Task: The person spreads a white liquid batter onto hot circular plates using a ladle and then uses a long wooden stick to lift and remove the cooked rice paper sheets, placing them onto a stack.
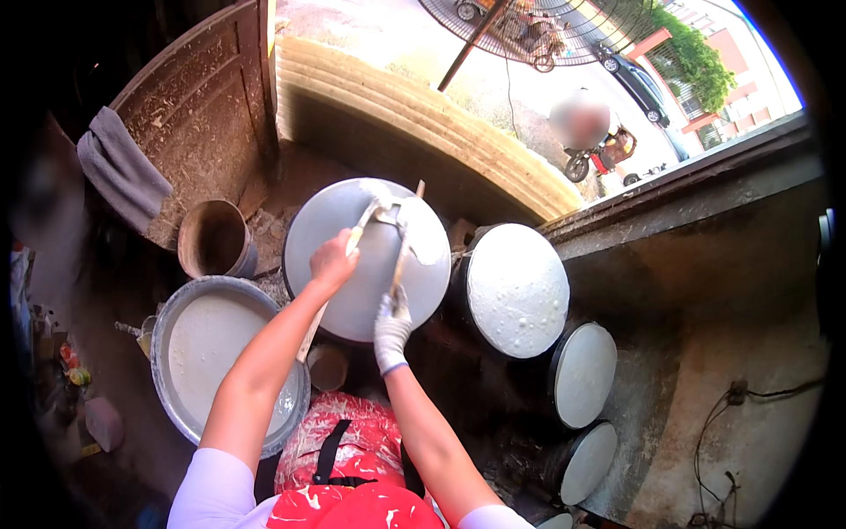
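Note:
My bare left hand (pixel 334 261) grips a wooden-handled tool (pixel 361 228) whose upper end is coated in white batter. My right hand (pixel 392 334), in a white knit glove, is closed around a thin wooden stick tool (pixel 401 261). The two tools meet over the far half of a large round griddle (pixel 344 291); how their heads are shaped is partly hidden by batter. A pale film covers the griddle, and a thicker white patch of batter (pixel 428 241) lies near its right side. Left of my left forearm stands a wide tub of batter (pixel 211 330).
Several more round griddles curve down the right, including one with bubbly batter (pixel 519 291) and a paler one (pixel 586 375). A bucket (pixel 215 239) stands behind the tub. A grey towel (pixel 122 165) hangs on a wooden panel. Beyond the sill (pixel 423 122) is a street with a person and vehicles.

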Demonstrator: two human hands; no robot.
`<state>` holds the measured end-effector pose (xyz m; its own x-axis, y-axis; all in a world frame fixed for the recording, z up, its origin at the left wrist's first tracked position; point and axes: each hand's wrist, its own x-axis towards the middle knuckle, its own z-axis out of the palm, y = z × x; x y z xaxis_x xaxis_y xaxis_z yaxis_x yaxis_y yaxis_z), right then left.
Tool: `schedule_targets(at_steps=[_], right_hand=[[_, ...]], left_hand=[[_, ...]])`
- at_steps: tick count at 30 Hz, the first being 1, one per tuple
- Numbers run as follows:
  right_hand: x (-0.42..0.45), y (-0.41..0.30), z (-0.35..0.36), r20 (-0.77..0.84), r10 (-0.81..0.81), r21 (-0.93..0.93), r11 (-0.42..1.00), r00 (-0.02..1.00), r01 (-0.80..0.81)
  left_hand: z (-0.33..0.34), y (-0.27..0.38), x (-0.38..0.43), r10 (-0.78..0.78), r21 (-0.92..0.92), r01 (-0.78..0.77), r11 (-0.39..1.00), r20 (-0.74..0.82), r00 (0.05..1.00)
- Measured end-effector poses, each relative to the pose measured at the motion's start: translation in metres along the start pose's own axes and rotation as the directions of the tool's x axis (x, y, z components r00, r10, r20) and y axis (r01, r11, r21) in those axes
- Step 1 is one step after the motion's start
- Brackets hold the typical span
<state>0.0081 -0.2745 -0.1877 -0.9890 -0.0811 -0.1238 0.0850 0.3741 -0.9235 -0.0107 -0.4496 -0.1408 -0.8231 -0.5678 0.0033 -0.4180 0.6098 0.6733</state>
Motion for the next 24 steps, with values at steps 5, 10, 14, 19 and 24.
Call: schedule_targets(at_steps=[5,10,14,19,24], right_hand=[[-0.042,0.018,-0.033,-0.171,0.000,-0.162,0.986,0.985,-0.028],[-0.016,0.006,0.005,0.033,0.031,-0.008,1.000,0.999,-0.030],[0.002,-0.005,0.017,0.111,-0.052,0.150,0.988,0.993,0.035],[-0.006,0.019,-0.029,-0.064,0.065,0.199,0.979,0.996,-0.051],[-0.012,0.009,0.000,0.186,-0.014,0.201,0.979,0.982,-0.024]], left_hand=[[-0.025,-0.038,-0.009,-0.139,-0.007,0.139,0.990,-0.022,0.990],[-0.029,-0.033,-0.019,-0.120,-0.039,0.119,0.992,-0.017,0.993],[-0.031,-0.029,-0.030,-0.124,-0.060,0.122,0.991,-0.029,0.992],[-0.043,-0.044,-0.040,-0.143,0.017,0.144,0.989,-0.041,0.989],[-0.042,-0.044,-0.045,-0.109,0.085,0.113,0.990,-0.041,0.993]])
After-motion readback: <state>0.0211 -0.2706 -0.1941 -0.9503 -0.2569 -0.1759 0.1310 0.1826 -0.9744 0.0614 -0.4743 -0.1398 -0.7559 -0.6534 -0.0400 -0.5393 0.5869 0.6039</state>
